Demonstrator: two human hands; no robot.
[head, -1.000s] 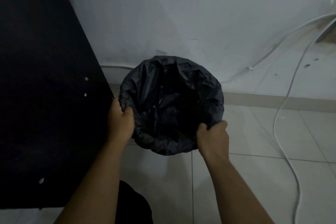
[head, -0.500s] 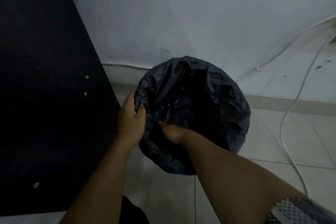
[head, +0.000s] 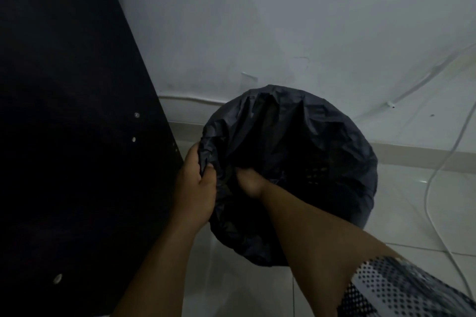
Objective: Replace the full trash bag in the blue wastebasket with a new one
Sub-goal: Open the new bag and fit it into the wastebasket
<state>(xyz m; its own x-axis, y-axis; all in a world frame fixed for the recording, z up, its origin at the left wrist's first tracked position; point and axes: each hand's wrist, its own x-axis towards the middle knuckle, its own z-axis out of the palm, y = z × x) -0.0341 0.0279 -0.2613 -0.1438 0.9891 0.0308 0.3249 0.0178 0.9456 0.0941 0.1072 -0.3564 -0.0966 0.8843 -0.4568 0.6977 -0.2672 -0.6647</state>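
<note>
I see the black bag (head: 322, 147) lining the basket (head: 316, 175), which stands on the tiled floor (head: 412, 213) near the wall (head: 283, 20), just beside a dark panel (head: 72, 136) on the left. My left hand (head: 195, 188) grips the bag's edge at the left rim, fingers curled round the plastic. My right hand (head: 248, 183) reaches into the bag's mouth; its fingers are lost in dark folds, so I cannot tell whether they pinch anything. A white cable (head: 430, 188) trails to the right.

Plain indoor room, tiled floor (head: 244, 291), white wall (head: 283, 20), loose cable (head: 426, 188)
</note>
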